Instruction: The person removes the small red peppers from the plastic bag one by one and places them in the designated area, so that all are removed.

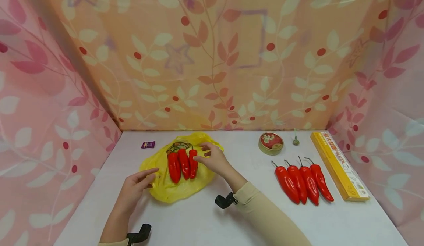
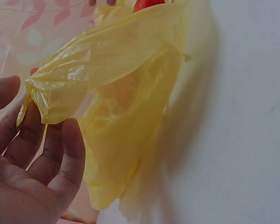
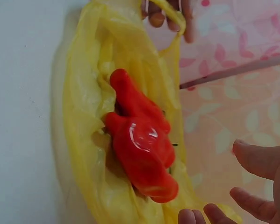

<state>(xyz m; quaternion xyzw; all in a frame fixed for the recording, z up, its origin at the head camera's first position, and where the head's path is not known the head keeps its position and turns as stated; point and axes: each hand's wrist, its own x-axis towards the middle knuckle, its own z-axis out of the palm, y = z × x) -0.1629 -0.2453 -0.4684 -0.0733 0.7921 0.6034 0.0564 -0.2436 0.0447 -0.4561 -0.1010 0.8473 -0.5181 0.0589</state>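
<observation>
A yellow plastic bag point(image 1: 172, 192) lies spread on the white table point(image 1: 205, 220), with three red peppers point(image 1: 181, 164) side by side on it. My left hand point(image 1: 137, 185) holds the bag's left edge between thumb and fingers; in the left wrist view the film point(image 2: 125, 93) hangs lifted from my fingertips point(image 2: 65, 149). My right hand point(image 1: 212, 159) is over the bag's right side, fingers relaxed and spread, its fingertips at the rightmost pepper. The right wrist view shows the peppers point(image 3: 140, 144) bunched on the bag point(image 3: 83, 102) and my open right hand point(image 3: 256, 186) beside them.
Several more red peppers point(image 1: 303, 182) lie in a row at the right. Beside them is a long yellow box point(image 1: 339, 169). A round tin point(image 1: 271, 143), a small greenish object point(image 1: 296, 141) and a purple wrapper point(image 1: 148, 144) sit near the back. Patterned cloth walls enclose the table.
</observation>
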